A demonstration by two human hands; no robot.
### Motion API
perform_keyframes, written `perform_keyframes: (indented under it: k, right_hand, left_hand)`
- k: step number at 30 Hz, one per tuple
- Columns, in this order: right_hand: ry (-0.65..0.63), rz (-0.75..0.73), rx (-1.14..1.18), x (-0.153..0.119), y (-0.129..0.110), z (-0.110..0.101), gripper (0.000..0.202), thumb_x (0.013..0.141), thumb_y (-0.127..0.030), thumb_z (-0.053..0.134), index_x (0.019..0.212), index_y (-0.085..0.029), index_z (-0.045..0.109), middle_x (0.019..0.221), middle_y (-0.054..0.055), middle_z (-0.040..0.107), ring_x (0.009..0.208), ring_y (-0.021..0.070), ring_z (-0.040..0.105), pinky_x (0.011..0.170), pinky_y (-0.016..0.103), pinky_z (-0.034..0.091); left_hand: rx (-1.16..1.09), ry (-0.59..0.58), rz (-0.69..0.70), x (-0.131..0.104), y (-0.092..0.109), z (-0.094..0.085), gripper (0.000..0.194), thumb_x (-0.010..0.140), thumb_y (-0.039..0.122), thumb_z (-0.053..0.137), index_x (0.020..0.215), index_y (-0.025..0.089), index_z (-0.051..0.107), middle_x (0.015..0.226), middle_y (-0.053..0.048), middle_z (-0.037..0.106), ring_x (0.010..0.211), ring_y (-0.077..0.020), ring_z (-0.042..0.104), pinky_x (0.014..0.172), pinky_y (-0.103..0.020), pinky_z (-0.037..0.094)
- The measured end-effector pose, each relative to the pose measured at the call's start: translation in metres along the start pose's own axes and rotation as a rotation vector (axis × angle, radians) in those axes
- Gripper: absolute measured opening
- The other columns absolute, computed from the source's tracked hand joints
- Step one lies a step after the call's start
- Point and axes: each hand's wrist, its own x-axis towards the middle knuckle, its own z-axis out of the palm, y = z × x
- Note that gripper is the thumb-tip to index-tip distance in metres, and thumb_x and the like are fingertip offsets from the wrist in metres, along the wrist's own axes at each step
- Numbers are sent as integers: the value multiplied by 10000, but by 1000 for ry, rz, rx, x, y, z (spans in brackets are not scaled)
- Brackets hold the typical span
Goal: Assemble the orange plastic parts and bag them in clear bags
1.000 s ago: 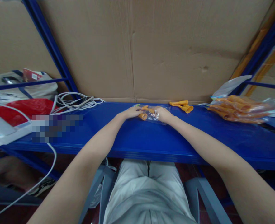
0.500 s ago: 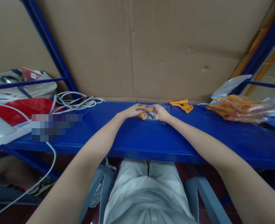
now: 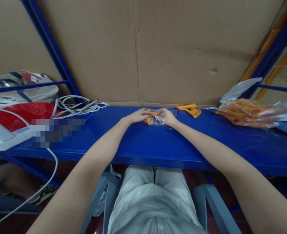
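At the middle of the blue shelf [image 3: 163, 146], my left hand [image 3: 136, 116] is closed around the narrow end of an orange trumpet-shaped plastic piece [image 3: 148, 121]. A second such piece lies just above it, between my hands. My right hand [image 3: 168, 117] grips a clear plastic bag [image 3: 161, 122], its fingers bent near the wide end of the upper piece. Whether either piece is inside the bag cannot be made out. Right of my hands, two loose orange trumpet-shaped pieces [image 3: 194, 112] lie against the cardboard.
A clear bag full of orange pieces [image 3: 248, 113] lies at the right. Coiled white cables [image 3: 80, 105], a white power strip [image 3: 11, 138] and a red bag [image 3: 23, 113] are at the left. Cardboard [image 3: 138, 55] walls the back. Another person's leg [image 3: 9, 178] shows lower left.
The view shifts very slightly. My right fingers move a little over the upper orange piece; my left hand stays in place.
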Motion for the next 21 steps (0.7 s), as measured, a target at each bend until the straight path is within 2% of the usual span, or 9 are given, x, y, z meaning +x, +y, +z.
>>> perform_keyframes:
  k: [7, 15, 21]
  right_hand:
    - [-34, 50, 213, 4, 7, 4, 374, 719, -185, 737, 1048, -174, 560, 1102, 116, 681, 979, 220, 692, 854, 387, 556]
    - [-117, 20, 248, 3, 11, 5, 450, 722, -169, 726, 1122, -167, 521, 1237, 149, 627, 1126, 250, 634, 901, 394, 539]
    - [-88, -24, 184, 3, 8, 5, 396, 738, -171, 688, 1109, -161, 549, 1195, 143, 644, 1086, 250, 641, 898, 402, 531]
  left_hand:
    - [17, 13, -30, -1, 2, 0, 511, 885, 467, 431, 1285, 213, 621, 1380, -43, 597, 1277, -248, 534, 1078, -329, 394]
    - [47, 7, -40, 1, 0, 1, 492, 911, 450, 424, 1305, 219, 607, 1390, -29, 589, 1288, -249, 525, 1099, -334, 379]
    - [74, 9, -23, -2, 4, 0, 500, 947, 422, 358, 1354, 215, 562, 1472, -30, 508, 1327, -237, 489, 1120, -330, 356]
